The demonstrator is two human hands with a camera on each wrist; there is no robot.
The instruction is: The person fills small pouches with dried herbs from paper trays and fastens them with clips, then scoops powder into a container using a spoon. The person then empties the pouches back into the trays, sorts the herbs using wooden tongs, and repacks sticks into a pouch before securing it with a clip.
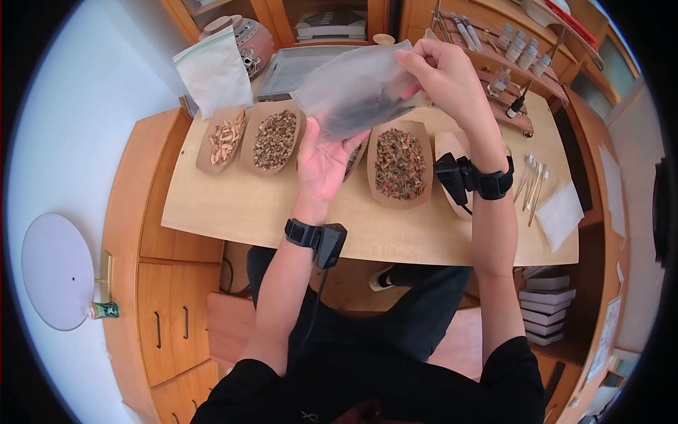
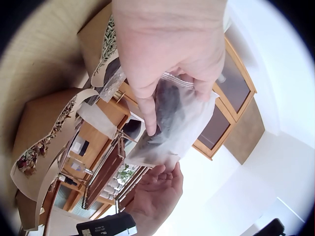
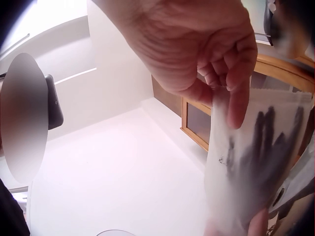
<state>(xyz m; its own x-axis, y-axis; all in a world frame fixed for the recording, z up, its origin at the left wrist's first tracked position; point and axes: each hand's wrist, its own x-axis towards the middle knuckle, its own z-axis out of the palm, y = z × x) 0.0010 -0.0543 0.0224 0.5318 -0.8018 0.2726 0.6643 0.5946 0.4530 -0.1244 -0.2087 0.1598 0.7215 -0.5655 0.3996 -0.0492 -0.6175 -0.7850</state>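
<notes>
A frosted zip bag is held up above the back of the table, between both hands. Dark, elongated shapes show through its cloudy film. My right hand pinches one end of the bag between thumb and fingers. My left hand grips the other end from below, palm up; in the left wrist view its thumb and fingers lie on either side of the bag near the zip edge. Beneath the bag, one paper tray of dried herbs is mostly hidden. Beside it stands a tray of mixed dried petals and leaves.
Two more paper trays, one of pale slices and one of brown pieces, stand left. Behind them are a white zip bag, a grey tray and a jar. Right are a bottle rack, slim tools and white sheet.
</notes>
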